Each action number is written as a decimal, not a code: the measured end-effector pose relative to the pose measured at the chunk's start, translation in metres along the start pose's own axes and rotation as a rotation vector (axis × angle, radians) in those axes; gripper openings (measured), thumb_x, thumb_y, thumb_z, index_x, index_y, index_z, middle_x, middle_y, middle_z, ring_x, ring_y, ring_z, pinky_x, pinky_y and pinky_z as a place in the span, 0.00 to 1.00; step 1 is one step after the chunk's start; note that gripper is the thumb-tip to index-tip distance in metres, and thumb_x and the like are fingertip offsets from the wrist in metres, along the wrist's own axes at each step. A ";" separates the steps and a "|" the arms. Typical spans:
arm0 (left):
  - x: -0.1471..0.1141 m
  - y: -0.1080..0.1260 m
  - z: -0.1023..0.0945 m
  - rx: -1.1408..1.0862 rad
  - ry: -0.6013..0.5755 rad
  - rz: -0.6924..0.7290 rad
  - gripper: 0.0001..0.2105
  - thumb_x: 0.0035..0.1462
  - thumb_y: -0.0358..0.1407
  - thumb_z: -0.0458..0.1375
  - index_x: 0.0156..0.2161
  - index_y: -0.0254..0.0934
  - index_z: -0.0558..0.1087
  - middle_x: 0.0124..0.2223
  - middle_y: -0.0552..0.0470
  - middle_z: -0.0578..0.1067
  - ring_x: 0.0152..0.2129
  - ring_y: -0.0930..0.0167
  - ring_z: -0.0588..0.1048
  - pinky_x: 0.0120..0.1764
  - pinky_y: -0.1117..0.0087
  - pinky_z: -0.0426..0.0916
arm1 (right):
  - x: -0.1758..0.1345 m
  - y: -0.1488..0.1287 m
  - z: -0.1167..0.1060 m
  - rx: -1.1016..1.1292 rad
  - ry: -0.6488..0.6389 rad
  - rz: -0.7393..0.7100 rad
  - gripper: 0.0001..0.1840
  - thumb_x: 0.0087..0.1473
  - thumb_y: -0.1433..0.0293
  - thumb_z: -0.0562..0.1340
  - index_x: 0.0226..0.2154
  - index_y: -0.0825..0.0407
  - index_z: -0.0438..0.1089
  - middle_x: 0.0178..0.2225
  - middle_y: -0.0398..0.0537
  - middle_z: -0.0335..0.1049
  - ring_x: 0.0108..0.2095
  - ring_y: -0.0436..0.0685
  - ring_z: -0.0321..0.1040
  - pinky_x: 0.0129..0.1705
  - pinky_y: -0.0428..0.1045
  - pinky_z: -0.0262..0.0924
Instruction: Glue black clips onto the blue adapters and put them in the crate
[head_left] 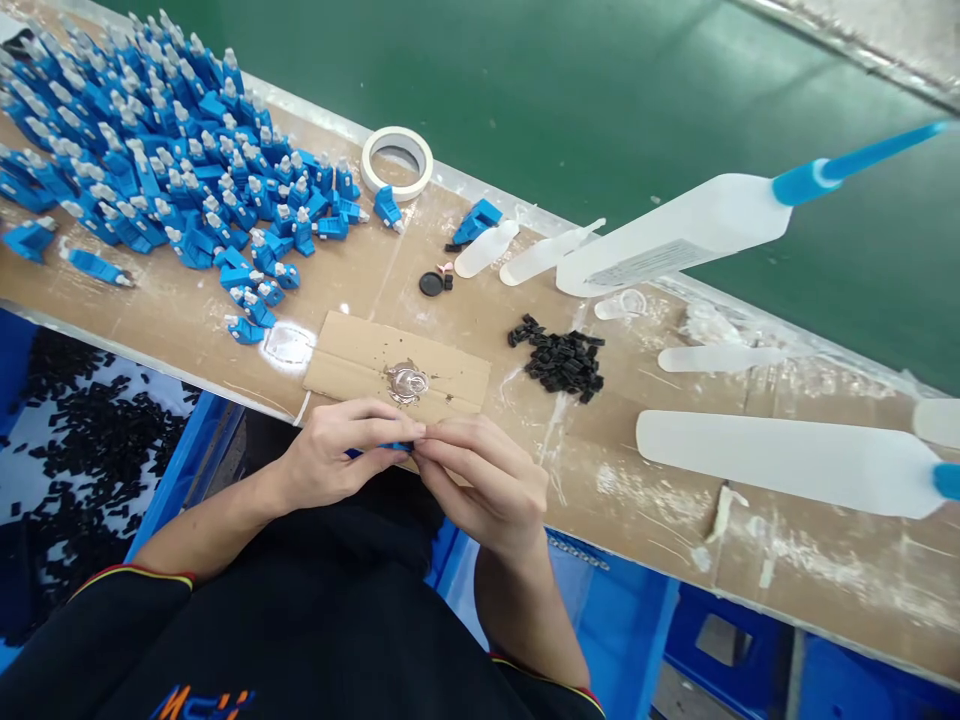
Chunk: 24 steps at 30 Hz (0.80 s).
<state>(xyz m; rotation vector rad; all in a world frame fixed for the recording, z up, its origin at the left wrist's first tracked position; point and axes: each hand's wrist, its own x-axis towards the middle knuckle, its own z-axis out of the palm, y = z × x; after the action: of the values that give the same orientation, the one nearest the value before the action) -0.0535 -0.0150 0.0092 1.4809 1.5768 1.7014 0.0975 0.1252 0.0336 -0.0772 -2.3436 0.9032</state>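
Fingertips of my left hand [341,450] are closed around a small blue plastic part [396,446], mostly hidden by the fingers. My right hand [487,478] meets it there, its thumb and fingers pinched together against the part's end; whether a smaller piece sits between them cannot be seen. Just beyond both hands lies a cardboard strip [360,352] with a shiny glue-like puddle [406,382] on it. A heap of small black pieces [566,362] lies to the right of the strip. Many blue parts with pale tips [187,190] stand crowded at the left.
A tape roll [373,180] lies at the back edge, near a round black cap [431,284]. White bottles with blue nozzles [675,235] [772,460] lie on the right. Below the table's left edge, a blue bin [169,500] holds loose black pieces.
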 end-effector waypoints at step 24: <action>-0.016 -0.015 0.019 0.347 -0.199 0.553 0.14 0.56 0.21 0.66 0.47 0.32 0.78 0.48 0.38 0.82 0.40 0.65 0.82 0.39 0.67 0.77 | -0.072 -0.009 0.039 1.209 0.229 0.911 0.26 0.49 0.50 0.75 0.40 0.51 0.76 0.29 0.44 0.76 0.28 0.51 0.74 0.32 0.47 0.71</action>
<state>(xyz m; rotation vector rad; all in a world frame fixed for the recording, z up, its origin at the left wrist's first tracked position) -0.0369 -0.0152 -0.0142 2.3568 1.4956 1.5139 0.1346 0.0759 -0.0210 -0.7114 -1.1479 2.4066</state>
